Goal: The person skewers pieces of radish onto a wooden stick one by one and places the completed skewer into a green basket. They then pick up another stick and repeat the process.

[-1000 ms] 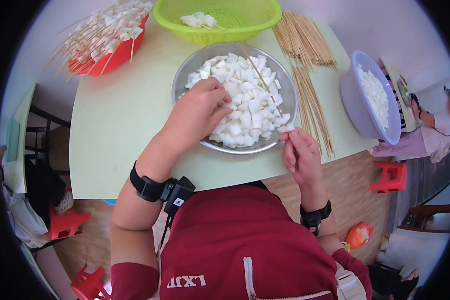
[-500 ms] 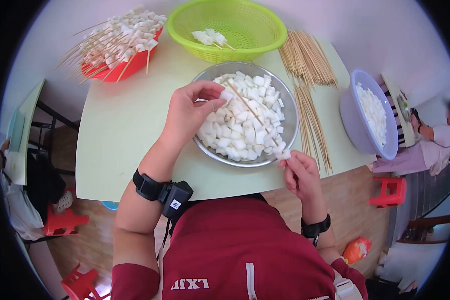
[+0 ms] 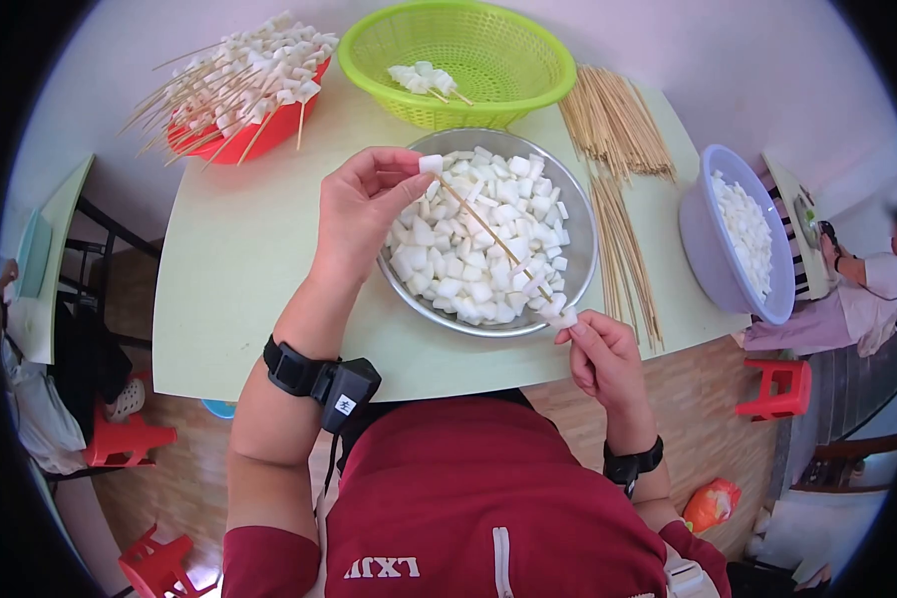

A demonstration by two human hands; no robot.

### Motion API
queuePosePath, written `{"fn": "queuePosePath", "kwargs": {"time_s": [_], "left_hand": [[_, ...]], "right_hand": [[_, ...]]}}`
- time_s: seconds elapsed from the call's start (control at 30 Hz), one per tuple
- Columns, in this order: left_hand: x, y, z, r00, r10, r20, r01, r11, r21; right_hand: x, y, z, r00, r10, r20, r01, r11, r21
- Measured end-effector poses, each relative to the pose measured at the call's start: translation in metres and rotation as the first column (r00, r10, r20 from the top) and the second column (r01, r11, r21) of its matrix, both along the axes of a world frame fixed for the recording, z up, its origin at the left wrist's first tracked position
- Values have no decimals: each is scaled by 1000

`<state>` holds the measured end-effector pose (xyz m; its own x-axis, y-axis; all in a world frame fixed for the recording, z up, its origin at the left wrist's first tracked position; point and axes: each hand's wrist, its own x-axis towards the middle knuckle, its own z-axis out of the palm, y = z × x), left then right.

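A thin bamboo skewer point(image 3: 482, 227) slants over a metal bowl point(image 3: 589, 261) heaped with white food cubes point(image 3: 465, 249). My right hand point(image 3: 606, 357) is closed at its lower end, fingertips pinching where a few white chunks point(image 3: 558, 311) sit on the stick. At the upper end, my left hand point(image 3: 367, 207) pinches a single white cube point(image 3: 431, 163) between thumb and fingers, right at the skewer's tip.
Behind the bowl stands a green colander point(image 3: 457, 52) with a few filled skewers. A red basin point(image 3: 259, 140) at left overflows with more. Bare skewers point(image 3: 620, 122) lie right, beside a purple tub point(image 3: 706, 244) of white pieces. Other people sit at both sides.
My left hand has shifted left and slightly away from me with its cube, which now sits at the skewer's tip. My right hand stays nearly in place.
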<state>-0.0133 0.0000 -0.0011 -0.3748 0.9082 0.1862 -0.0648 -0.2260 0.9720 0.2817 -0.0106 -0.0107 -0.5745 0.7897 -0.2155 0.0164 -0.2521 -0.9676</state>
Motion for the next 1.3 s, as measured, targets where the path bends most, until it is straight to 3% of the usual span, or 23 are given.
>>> {"fn": "queuePosePath", "kwargs": {"time_s": [0.27, 0.33, 0.47, 0.53, 0.57, 0.67, 0.73, 0.87, 0.93, 1.07, 1.13, 1.17, 1.23, 1.27, 1.3], "left_hand": [[2, -1, 2, 999, 37, -30, -38, 999, -8], [2, -1, 1, 998, 56, -37, -56, 998, -8], [5, -1, 1, 997, 66, -28, -66, 998, 5], [5, -1, 1, 997, 73, -28, -72, 997, 25], [5, -2, 1, 997, 71, -27, -70, 997, 24], [4, -1, 2, 996, 89, -32, -88, 995, 45], [4, -3, 4, 995, 94, -29, -92, 994, 56], [4, -4, 9, 993, 97, -61, -94, 994, 52], [4, -5, 9, 994, 88, -68, -83, 994, 71], [1, -5, 9, 995, 93, -44, -89, 993, 79], [0, -5, 10, 993, 104, -55, -100, 992, 73], [-1, -5, 10, 993, 101, -54, -97, 993, 71], [-1, -6, 11, 994, 91, -57, -87, 993, 75], [-1, -6, 11, 994, 90, -55, -86, 994, 74], [-1, -6, 11, 995, 74, -62, -68, 993, 96]], "right_hand": [[-5, -4, 2, 999, -29, 18, 28, 999, 36], [-10, -6, 3, 991, -100, 84, 89, 988, 126], [-9, -3, 5, 997, -25, 71, 16, 992, 126], [-7, -1, 8, 976, 90, -201, -135, 965, -223], [-9, -1, 7, 976, 89, -200, -134, 965, -224], [-17, -3, 6, 980, 70, -186, -103, 979, -175], [-22, -6, 7, 997, -26, 68, 13, 982, 189], [-18, -2, 11, 995, -21, 94, 3, 982, 189], [-15, 0, 12, 981, 94, -172, -119, 982, -145], [-23, -1, 9, 992, 82, -94, -87, 995, -48], [-26, -2, 7, 999, 41, 19, -43, 989, 144], [-25, -2, 8, 999, 38, 20, -41, 989, 142], [-23, 0, 11, 988, 68, -142, -83, 991, -104], [-23, 1, 10, 988, 67, -140, -82, 991, -106], [-22, 3, 9, 967, 71, -246, -124, 971, -205]]}}
